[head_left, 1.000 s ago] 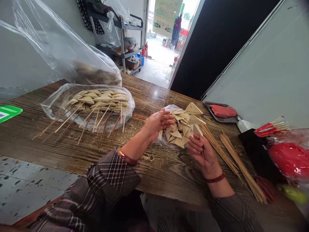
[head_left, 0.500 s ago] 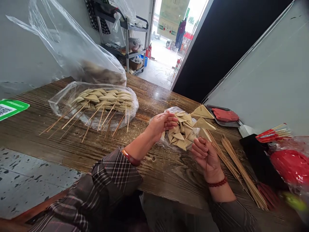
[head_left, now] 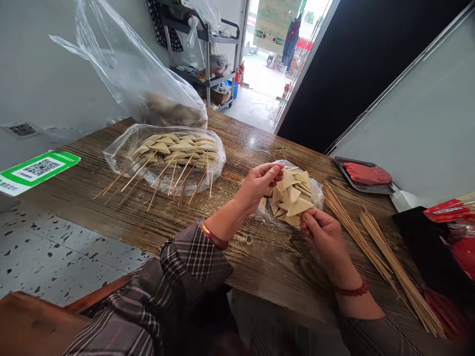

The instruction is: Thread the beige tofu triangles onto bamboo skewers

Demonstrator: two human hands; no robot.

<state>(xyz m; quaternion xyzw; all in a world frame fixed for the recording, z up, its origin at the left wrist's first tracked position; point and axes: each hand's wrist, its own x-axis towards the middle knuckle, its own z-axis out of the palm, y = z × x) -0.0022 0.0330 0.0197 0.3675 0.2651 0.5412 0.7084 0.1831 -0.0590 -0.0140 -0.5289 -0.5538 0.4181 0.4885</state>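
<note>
Pinches with fingers (head_left: 308,218) of the right hand (head_left: 328,235) one corner of a tan triangle (head_left: 299,206); cannot tell whether a stick is in that grip too. Bends the left hand (head_left: 254,188) beyond and to the left of those fingers, its own fingertips drawn together at the heap's edge; cannot tell on what. Has between both sets of fingers a heap of loose triangles (head_left: 284,200) on a clear bag (head_left: 317,190). Shows near the right fingers, on their right, a bundle of thin sticks (head_left: 349,227), then a second bundle (head_left: 393,262) farther out. Has beyond those fingers, also rightward, a black tray (head_left: 339,165) bearing red pieces (head_left: 367,173). Shows well left of the left fingers many skewered triangles (head_left: 181,146) on another clear bag (head_left: 219,158), stick ends toward the near edge of the desk (head_left: 208,232). Has farthest left of them a green-bordered card (head_left: 40,168).
</note>
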